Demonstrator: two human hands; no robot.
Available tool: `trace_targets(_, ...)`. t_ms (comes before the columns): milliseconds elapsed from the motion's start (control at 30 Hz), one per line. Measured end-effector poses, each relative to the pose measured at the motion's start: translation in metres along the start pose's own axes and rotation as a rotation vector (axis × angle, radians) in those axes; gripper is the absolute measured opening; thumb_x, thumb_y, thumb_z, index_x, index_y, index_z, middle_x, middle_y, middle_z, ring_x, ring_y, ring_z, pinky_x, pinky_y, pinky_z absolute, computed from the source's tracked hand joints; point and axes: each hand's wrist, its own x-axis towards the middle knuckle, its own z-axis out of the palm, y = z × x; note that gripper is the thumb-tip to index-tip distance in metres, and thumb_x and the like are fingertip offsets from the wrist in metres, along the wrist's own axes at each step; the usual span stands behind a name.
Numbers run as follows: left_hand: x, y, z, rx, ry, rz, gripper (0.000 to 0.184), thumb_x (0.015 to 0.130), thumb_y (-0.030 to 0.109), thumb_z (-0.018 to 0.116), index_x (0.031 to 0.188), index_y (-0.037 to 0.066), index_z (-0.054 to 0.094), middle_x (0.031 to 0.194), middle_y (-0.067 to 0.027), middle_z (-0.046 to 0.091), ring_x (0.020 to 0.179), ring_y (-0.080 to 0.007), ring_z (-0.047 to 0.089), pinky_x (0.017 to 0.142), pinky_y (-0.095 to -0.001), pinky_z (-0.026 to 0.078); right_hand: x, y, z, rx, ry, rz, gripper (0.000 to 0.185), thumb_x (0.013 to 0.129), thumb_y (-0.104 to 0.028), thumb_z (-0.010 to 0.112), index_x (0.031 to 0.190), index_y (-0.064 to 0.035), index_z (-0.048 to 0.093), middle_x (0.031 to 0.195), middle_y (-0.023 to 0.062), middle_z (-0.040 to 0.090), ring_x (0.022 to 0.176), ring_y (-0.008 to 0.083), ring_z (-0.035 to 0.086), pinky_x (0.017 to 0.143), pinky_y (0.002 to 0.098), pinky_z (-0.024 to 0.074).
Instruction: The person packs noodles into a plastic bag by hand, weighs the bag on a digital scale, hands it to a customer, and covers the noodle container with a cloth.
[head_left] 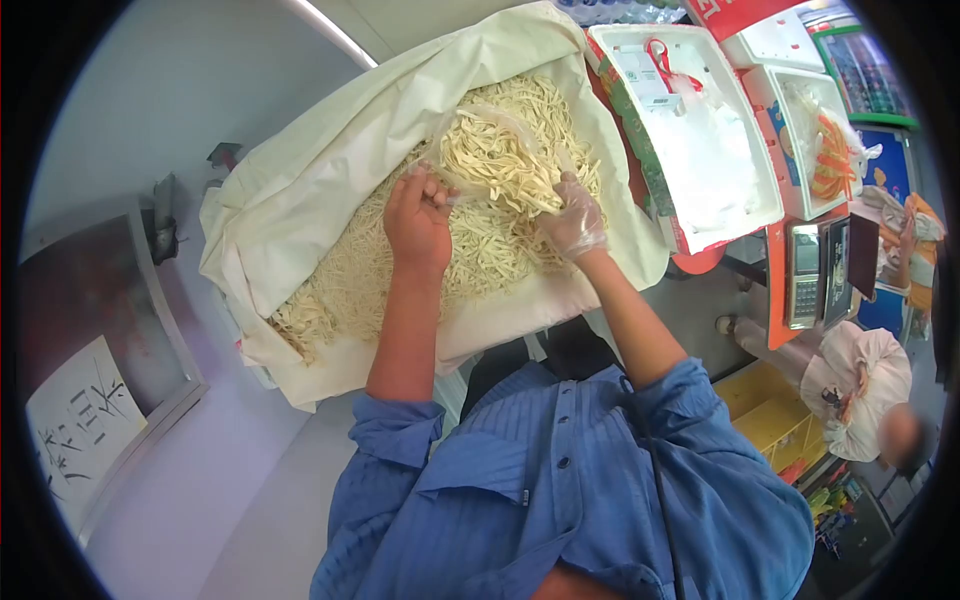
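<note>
Wide pale noodles (470, 255) lie in a big heap on a cream cloth (330, 150). Above the heap is a clear plastic bag (515, 122) with a bundle of noodles (490, 150) inside its mouth. My bare left hand (418, 215) is closed, its curled fingers pinching the bag's near-left edge. On my right hand (577, 220) is a thin clear glove; its fingers are closed round the right end of the noodle bundle. Part of the bag is hard to make out against the noodles.
To the right stands a white foam box (715, 150) with a red cord (660, 65) in it. Beyond it are a smaller foam box (795, 195) with orange-and-white items and a scale (805, 275). Another person (855, 385) is at the far right. A handwritten sign (85, 425) hangs left.
</note>
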Motion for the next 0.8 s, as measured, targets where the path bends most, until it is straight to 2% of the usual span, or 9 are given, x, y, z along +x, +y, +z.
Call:
trace_targets(100,0.000,-0.005,-0.007,0.162,-0.055,0.067,0.015,0.098,0.015,0.056,0.105,0.002,0.059,0.073,0.0025,0.045,0.063,-0.0087,0.042,0.074,-0.0315,0.046,0.020,-0.003,-0.030,0.244,-0.333,0.454,0.053,0.069,-0.023,0.080,0.114,0.0008,0.065,0.116,0.0211,0.066,0.102,0.0324,0.066,0.088,0.0376,0.0512)
trace_targets(133,-0.001,-0.007,-0.007,0.193,-0.078,0.089,0.015,0.097,0.015,0.056,0.105,0.002,0.059,0.072,0.0027,0.045,0.063,-0.0083,0.041,0.073,-0.0302,0.045,0.028,-0.032,-0.058,0.140,-0.368,0.340,0.052,0.071,-0.026,0.079,0.114,0.0004,0.065,0.108,0.0200,0.069,0.097,0.0320,0.067,0.088,0.0376,0.0514)
trace_targets(233,-0.008,-0.006,0.004,0.145,-0.048,0.001,0.015,0.098,0.015,0.055,0.103,0.002,0.060,0.070,0.0031,0.044,0.061,-0.0074,0.040,0.070,-0.0271,0.044,0.040,-0.085,-0.087,0.099,-0.309,0.146,0.038,0.076,-0.010,0.070,0.113,-0.0004,0.066,0.089,0.0116,0.071,0.068,0.0152,0.067,0.065,0.0294,0.0543)
trace_targets(367,-0.020,-0.009,0.011,0.129,-0.020,-0.064,0.014,0.098,0.015,0.055,0.102,0.002,0.061,0.069,0.0029,0.044,0.060,-0.0072,0.039,0.066,-0.0249,0.042,0.072,-0.117,-0.056,0.168,-0.422,-0.009,0.040,0.080,-0.018,0.071,0.116,-0.0010,0.066,0.101,0.0158,0.070,0.092,0.0206,0.068,0.083,0.0329,0.0518)
trace_targets(467,-0.020,-0.017,0.005,0.081,0.012,0.027,0.014,0.099,0.015,0.054,0.100,0.002,0.060,0.070,0.0019,0.046,0.060,-0.0079,0.040,0.065,-0.0251,0.042,0.081,-0.111,0.002,0.066,-0.572,0.104,0.038,0.082,-0.024,0.067,0.114,-0.0039,0.067,0.116,0.0204,0.065,0.110,0.0290,0.063,0.093,0.0339,0.0487)
trace_targets(600,-0.023,-0.016,0.012,0.070,0.056,0.004,0.015,0.099,0.017,0.055,0.097,0.003,0.059,0.071,0.0001,0.048,0.063,-0.0092,0.043,0.065,-0.0265,0.043,0.076,-0.096,0.046,-0.082,-0.079,-0.093,0.024,0.086,-0.016,0.063,0.105,-0.0016,0.068,0.102,0.0180,0.068,0.097,0.0327,0.066,0.088,0.0387,0.0503)
trace_targets(700,-0.029,-0.012,-0.002,0.082,0.057,-0.025,0.015,0.099,0.018,0.055,0.098,0.003,0.059,0.073,-0.0007,0.049,0.067,-0.0102,0.046,0.067,-0.0277,0.045,0.072,-0.109,0.043,-0.111,-0.729,-0.058,0.021,0.086,-0.013,0.062,0.103,-0.0034,0.066,0.102,0.0176,0.068,0.098,0.0327,0.066,0.087,0.0395,0.0501)
trace_targets(733,-0.027,-0.010,-0.010,0.063,0.048,-0.001,0.015,0.099,0.018,0.056,0.100,0.003,0.058,0.074,-0.0008,0.050,0.068,-0.0105,0.047,0.067,-0.0280,0.046,0.073,-0.116,0.017,-0.081,-0.846,-0.266,0.027,0.086,-0.014,0.063,0.112,-0.0054,0.065,0.098,0.0164,0.069,0.094,0.0311,0.066,0.087,0.0401,0.0498)
trace_targets(800,-0.021,-0.003,-0.013,-0.004,0.052,0.026,0.016,0.099,0.019,0.056,0.102,0.004,0.058,0.077,-0.0009,0.051,0.070,-0.0110,0.049,0.069,-0.0289,0.047,0.074,-0.088,0.007,0.092,-0.568,-0.503,0.031,0.085,-0.016,0.064,0.114,-0.0068,0.066,0.100,0.0170,0.069,0.097,0.0289,0.066,0.089,0.0396,0.0494)
